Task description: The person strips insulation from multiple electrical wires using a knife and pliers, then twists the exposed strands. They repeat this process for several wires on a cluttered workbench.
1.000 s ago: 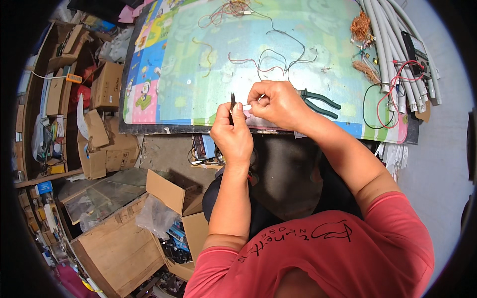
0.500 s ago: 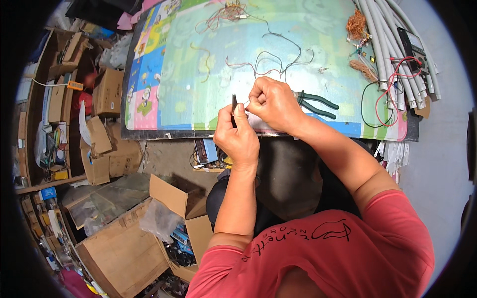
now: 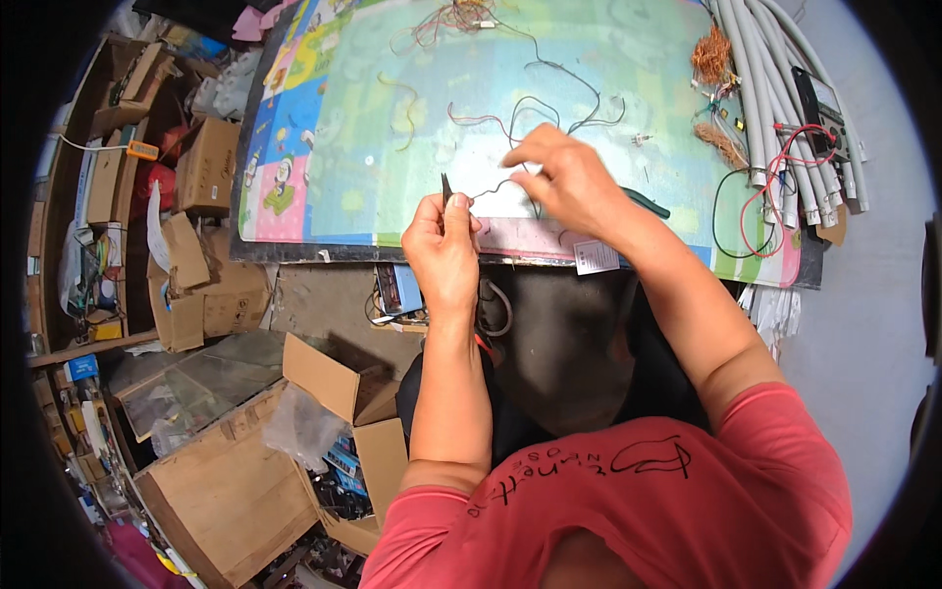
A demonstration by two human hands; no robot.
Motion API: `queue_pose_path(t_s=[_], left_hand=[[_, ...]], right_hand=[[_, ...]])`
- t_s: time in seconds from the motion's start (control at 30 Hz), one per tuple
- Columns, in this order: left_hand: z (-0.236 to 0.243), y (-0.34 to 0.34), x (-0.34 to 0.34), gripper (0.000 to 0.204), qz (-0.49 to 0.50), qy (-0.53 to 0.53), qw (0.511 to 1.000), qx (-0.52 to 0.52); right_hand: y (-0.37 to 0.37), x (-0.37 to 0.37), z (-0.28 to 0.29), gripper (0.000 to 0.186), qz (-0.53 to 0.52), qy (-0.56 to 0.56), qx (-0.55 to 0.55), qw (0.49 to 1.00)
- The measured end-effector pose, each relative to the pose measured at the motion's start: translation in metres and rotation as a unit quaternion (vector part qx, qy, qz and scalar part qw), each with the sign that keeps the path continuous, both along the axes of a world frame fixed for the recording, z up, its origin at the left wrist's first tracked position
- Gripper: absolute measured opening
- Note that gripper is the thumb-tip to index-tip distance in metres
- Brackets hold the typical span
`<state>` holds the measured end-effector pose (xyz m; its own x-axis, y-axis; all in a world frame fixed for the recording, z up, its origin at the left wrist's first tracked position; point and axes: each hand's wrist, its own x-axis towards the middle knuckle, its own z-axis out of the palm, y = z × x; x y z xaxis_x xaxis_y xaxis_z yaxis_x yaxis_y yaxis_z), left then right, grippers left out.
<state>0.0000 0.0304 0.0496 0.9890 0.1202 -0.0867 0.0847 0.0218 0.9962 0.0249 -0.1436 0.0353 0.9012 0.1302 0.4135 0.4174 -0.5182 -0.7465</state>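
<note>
The worktop [image 3: 373, 187] is pale green and blue, with yellow, pink and brighter blue cartoon squares along its left edge. Near its front edge the slim tool [image 3: 446, 187] is black, the wire [image 3: 494, 187] dark, the handle [image 3: 648, 203] dark green. Toward the right edge, tubes [image 3: 760, 98] are greyish white, the frayed bundle [image 3: 711, 54] copper-orange. The shirt [image 3: 608, 510] is red with black lettering.

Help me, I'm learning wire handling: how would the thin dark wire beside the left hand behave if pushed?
The thin dark wire would probably feel light and buckle easily, being so slender. Its visible kinks suggest it may hold bends rather than spring straight.
</note>
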Motion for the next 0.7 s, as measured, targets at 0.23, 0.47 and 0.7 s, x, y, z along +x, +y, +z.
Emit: queue_pose_path(t_s=[0.23,0.47,0.7], left_hand=[[-0.001,-0.005,-0.003,0.016,-0.023,-0.04,0.997,0.06],[-0.006,-0.011,-0.002,0.016,-0.015,0.048,0.999,-0.021],[-0.008,-0.008,-0.001,0.016,-0.02,0.012,1.0,0.009]], right_hand=[[0.008,-0.006,0.008,0.009,0.07,0.065,-0.026,0.995],[0.012,-0.01,0.02,0.011,0.059,0.29,0.254,0.921],[0.008,-0.008,0.021,0.013,0.12,0.32,0.325,0.882]])
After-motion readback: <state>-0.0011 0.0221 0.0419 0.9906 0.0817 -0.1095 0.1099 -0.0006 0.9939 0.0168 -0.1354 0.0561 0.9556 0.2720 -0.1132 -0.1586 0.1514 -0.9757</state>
